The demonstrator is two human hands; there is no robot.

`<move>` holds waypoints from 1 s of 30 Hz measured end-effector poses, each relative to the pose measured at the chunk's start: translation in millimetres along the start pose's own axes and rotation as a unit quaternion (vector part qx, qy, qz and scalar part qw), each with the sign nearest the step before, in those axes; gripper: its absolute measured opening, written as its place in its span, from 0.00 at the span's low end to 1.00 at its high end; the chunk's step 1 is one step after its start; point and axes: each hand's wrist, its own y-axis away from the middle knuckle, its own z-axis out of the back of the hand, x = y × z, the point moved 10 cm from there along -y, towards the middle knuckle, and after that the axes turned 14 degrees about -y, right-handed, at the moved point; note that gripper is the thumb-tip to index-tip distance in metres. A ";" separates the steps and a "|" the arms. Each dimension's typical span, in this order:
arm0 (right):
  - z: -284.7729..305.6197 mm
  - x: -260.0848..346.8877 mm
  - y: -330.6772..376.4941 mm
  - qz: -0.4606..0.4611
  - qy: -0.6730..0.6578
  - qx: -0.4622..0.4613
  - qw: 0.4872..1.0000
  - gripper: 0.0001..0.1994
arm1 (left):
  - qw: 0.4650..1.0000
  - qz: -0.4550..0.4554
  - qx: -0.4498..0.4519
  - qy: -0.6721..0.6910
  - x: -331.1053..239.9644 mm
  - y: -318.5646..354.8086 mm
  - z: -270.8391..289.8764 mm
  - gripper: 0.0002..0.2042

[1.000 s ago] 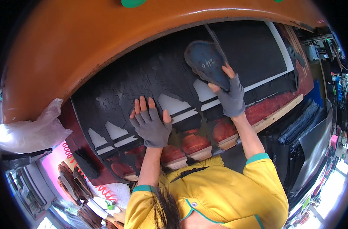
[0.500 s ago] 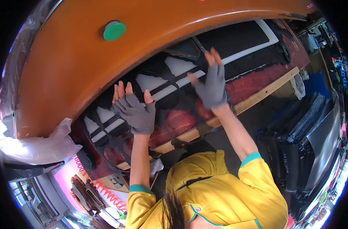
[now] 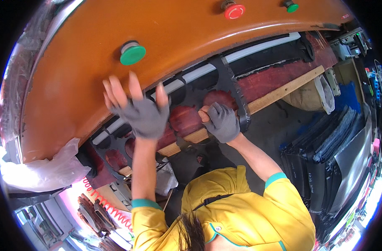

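My left hand (image 3: 141,113), in a grey fingerless glove, is raised with its fingers spread and holds nothing. Its fingertips lie over the orange machine front (image 3: 191,37), just below a green push button (image 3: 133,55); whether they touch the panel I cannot tell. My right hand (image 3: 222,122), gloved alike, is curled closed above the machine's bed, beside a black sheet with rounded cut-outs (image 3: 242,109). What its fingers hold, if anything, is hidden. Reddish board (image 3: 185,119) shows through the openings, and white strips (image 3: 201,74) lie farther in.
A red button (image 3: 234,12) and a second green button (image 3: 292,8) sit on the panel. A wooden slat (image 3: 283,93) edges the bed. Stacked black sheets (image 3: 308,167) stand right; clear plastic (image 3: 44,167) and a red coiled hose (image 3: 111,205) are left.
My left hand has risen toward the green button. My right hand has drawn back toward me and closed. The orange front sits lower in the picture, covering more of the bed.
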 end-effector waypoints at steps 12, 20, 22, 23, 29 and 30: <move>-10.2 -14.3 -9.7 -0.103 -0.008 0.029 0.994 0.18 | 0.966 0.091 0.241 -0.015 18.7 185.6 21.9 0.10; -8.5 -4.7 -11.9 -0.061 0.041 -0.026 0.997 0.11 | 0.958 0.058 0.281 -0.026 12.8 173.4 28.2 0.14; -6.6 -2.1 -5.8 -0.057 0.050 -0.036 0.996 0.09 | 0.957 0.061 0.285 -0.006 11.9 174.2 32.3 0.14; -6.9 -3.0 -0.8 -0.068 0.047 -0.031 0.996 0.08 | 0.957 0.065 0.283 0.011 11.4 176.0 36.7 0.14; 16.9 4.4 54.3 -0.101 -0.058 -0.063 0.991 0.12 | 0.937 0.061 0.338 0.065 -6.2 205.4 69.9 0.17; 26.1 1.8 65.1 -0.117 -0.097 -0.090 0.984 0.11 | 0.938 0.056 0.335 0.069 -11.4 209.5 77.9 0.17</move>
